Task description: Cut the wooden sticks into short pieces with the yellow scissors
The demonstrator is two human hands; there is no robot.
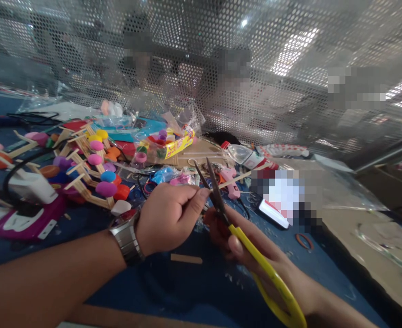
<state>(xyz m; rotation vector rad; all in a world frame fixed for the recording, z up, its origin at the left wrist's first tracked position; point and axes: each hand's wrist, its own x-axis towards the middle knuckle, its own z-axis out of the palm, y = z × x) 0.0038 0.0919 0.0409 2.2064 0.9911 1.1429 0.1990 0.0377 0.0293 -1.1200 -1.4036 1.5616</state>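
My left hand (172, 214), with a metal watch on its wrist, is closed in a pinch at the middle; what sits between thumb and finger is too small to make out. Just to the right, my right hand (252, 246) holds yellow-handled scissors (265, 269), their dark blades parted and pointing up and away, beside my left thumb. A thin wooden stick (244, 176) slants up to the right behind the blades. Below my hands a short flat wooden piece (186, 258) lies on the blue table (160, 291).
Stick-and-foam models (96, 182) and a purple device (30, 218) crowd the left. Beyond my hands are a yellow box (180, 143), a pink glue gun (232, 182) and a plastic bottle (244, 155). A phone (274, 213) lies right; a perforated metal screen (194, 45) stands behind.
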